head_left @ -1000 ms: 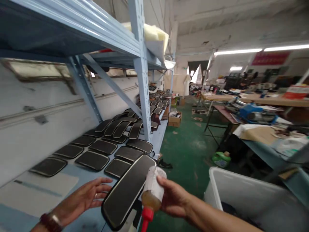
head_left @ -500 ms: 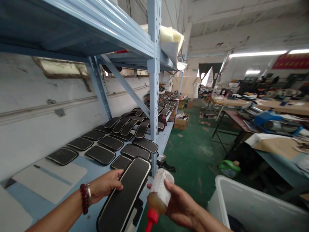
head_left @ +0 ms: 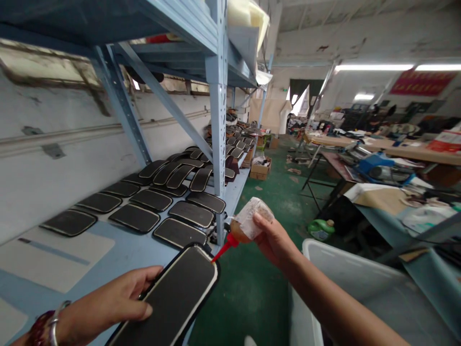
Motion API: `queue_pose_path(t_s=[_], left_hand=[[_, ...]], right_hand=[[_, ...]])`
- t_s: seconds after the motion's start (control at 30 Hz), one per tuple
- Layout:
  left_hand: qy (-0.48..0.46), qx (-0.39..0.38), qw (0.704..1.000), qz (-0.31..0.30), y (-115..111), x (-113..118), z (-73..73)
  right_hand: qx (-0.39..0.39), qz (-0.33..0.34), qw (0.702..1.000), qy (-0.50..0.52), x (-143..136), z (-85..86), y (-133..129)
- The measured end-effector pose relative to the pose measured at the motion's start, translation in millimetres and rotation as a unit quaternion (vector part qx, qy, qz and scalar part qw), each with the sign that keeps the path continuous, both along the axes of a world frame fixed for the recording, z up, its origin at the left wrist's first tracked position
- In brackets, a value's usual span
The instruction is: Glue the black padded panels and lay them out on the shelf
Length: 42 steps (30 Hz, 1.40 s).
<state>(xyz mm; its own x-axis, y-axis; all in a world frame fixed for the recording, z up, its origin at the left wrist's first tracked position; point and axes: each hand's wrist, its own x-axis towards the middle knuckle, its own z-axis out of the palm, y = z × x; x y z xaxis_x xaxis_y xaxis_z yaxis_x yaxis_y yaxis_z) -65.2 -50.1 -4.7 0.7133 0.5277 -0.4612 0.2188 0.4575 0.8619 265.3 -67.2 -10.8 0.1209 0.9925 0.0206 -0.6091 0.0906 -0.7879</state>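
My left hand [head_left: 126,295] grips the left edge of a long black panel [head_left: 176,298] with a pale line around its border, thumb on top. The panel is tilted and its near end runs out of view. In my right hand [head_left: 275,238] is a glue bottle [head_left: 252,220] with a white wrapping, amber contents and a red nozzle. The bottle points down to the left, and the nozzle tip is at the panel's far right corner, on or just above the pale line.
Many similar black panels [head_left: 135,217] lie on the blue shelf [head_left: 133,247] at the left. A shelf post [head_left: 218,144] rises beyond the held panel. At the right are a white bin [head_left: 313,288], a green jug [head_left: 320,229] and a table with a blue machine [head_left: 382,166].
My right hand has raised the bottle and turned its nozzle to the panel's far corner. My left hand and the panel have shifted lower in view. The camera view has shifted too.
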Motion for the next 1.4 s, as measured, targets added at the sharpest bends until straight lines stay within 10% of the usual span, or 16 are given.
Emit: queue_pose_path(t_s=[0.27, 0.63, 1.4], left_hand=[[-0.027, -0.059, 0.997, 0.038, -11, 5, 12.6], [-0.048, -0.099, 0.986, 0.122, -18, 8, -5.9], [-0.049, -0.091, 0.977, 0.185, -15, 10, -21.0]], right_hand=[[-0.023, -0.039, 0.998, 0.043, -8, -5.4, -6], [-0.045, -0.118, 0.988, 0.089, -26, -22.3, -3], [-0.063, -0.03, 0.998, 0.005, -52, -36.8, -47]])
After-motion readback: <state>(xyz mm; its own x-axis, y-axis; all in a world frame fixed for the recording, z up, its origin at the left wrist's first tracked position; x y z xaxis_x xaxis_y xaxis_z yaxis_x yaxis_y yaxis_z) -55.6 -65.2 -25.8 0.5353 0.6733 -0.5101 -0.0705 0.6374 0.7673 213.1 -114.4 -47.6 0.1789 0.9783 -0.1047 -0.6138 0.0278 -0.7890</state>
